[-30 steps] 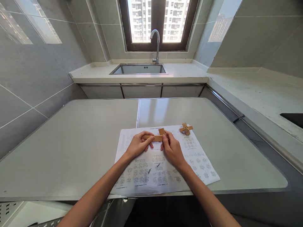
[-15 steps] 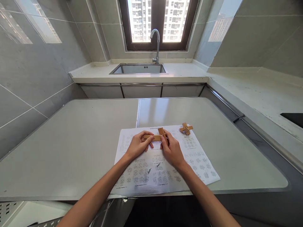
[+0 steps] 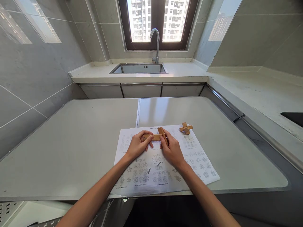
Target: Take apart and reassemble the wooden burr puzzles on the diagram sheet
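Observation:
Over a printed paper sheet (image 3: 151,179), my left hand (image 3: 139,145) pinches a flat wooden piece (image 3: 156,137) lying crosswise. My right hand (image 3: 170,147) grips a second wooden piece (image 3: 161,130), which slants against the right end of the first. Whether the two pieces interlock cannot be made out. Beyond my right hand, an assembled wooden cross-shaped piece (image 3: 186,128) rests on the sheet's upper right corner. The sheet carries rows of small line drawings and dark check-like marks.
The sheet lies on a pale table (image 3: 71,142). Behind it are a counter with a sink (image 3: 139,68), a faucet (image 3: 157,47) and a window. A white counter (image 3: 260,94) runs along the right, and a tiled wall stands at the left.

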Tool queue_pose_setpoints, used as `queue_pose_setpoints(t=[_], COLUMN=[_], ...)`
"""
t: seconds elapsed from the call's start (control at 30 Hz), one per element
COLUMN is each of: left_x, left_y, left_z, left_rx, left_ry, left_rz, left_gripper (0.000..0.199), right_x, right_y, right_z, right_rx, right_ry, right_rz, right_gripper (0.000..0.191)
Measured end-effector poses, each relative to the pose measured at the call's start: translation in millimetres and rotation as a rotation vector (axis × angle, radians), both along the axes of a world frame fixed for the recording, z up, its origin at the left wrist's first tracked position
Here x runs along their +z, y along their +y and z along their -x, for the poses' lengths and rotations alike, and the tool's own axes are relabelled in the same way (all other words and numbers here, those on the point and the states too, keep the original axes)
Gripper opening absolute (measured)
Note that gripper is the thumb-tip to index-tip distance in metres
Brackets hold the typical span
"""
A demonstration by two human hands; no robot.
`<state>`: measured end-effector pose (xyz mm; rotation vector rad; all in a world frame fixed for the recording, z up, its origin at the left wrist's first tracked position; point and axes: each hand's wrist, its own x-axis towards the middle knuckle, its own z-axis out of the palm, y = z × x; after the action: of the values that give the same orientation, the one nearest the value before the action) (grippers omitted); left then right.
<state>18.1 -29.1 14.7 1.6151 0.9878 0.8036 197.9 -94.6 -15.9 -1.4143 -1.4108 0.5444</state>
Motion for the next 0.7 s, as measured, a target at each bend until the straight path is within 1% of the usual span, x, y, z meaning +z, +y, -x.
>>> queue_pose_setpoints(t=[0.23, 0.47, 0.7], left_x=[-1.0, -2.2, 0.7], left_y=[0.1, 0.0, -1.7], left_z=[0.0, 0.3, -0.5], left_rx=[-0.001, 0.006, 0.005], left_ry=[0.002, 0.014, 0.015], left_rz=[0.003, 0.008, 0.004], left_gripper=[0.040, 0.039, 0.039], right_x=[0.3, 0.4, 0.1], right_y=[0.2, -1.5, -0.5], right_z=[-0.1, 0.2, 0.3], right_rx=[0.013, 0.017, 0.010], right_ry=[0.008, 0.018, 0.010], right_rz=[0.036, 0.038, 0.035], right_gripper=[0.044, 0.041, 0.042])
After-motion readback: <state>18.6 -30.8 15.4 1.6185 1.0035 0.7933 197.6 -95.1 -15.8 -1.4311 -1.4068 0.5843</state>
